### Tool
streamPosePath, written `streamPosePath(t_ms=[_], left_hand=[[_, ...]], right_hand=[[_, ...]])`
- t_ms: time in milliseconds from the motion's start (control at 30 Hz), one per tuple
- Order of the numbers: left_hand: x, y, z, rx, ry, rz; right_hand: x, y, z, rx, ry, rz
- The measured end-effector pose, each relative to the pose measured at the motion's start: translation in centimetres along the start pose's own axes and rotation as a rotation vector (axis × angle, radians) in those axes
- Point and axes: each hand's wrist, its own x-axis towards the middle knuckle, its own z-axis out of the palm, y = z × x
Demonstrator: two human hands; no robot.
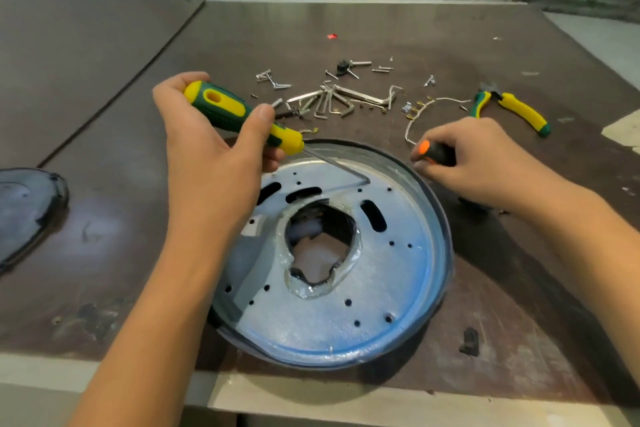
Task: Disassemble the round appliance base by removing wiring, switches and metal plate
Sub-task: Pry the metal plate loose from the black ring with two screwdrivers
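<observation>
Yellow screwdriver point(239, 113) in left grip point(211, 152), orange screwdriver point(435, 152) in right grip point(481, 158).

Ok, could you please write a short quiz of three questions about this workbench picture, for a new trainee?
1. True or false: the left hand holds the green and yellow screwdriver with its tip on the metal plate.
2. Which of these lies on the table with no hand on it? A) hammer B) pliers C) wrench
3. Fill in: the right hand grips a tool with a black and ____ handle.

Key: 1 true; 2 B; 3 orange.
</observation>
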Motion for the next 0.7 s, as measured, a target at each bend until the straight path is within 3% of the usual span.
streamPosePath(t_ms=[100, 167, 467, 633, 700], left_hand=[[0.5, 0.3, -0.8, 0.003, 0.035, -0.006], [0.8, 0.5, -1.3, 0.028, 0.050, -0.006], [1.1, 0.5, -2.7, 0.078, 0.056, 0.046], [1.4, 0.5, -3.2, 0.117, 0.086, 0.067], [1.3, 0.6, -3.3, 0.124, 0.076, 0.079]], right_hand=[[0.1, -1.2, 0.6, 0.149, 0.162, 0.049], [0.1, -2.6, 1.1, 0.267, 0.180, 0.062], [-0.3, -4.8, 0.2, 0.083, -0.088, 0.137], [-0.8, -4.5, -2.3, -0.093, -0.408, 0.316], [-0.9, -4.3, -2.5, -0.113, -0.375, 0.281]])
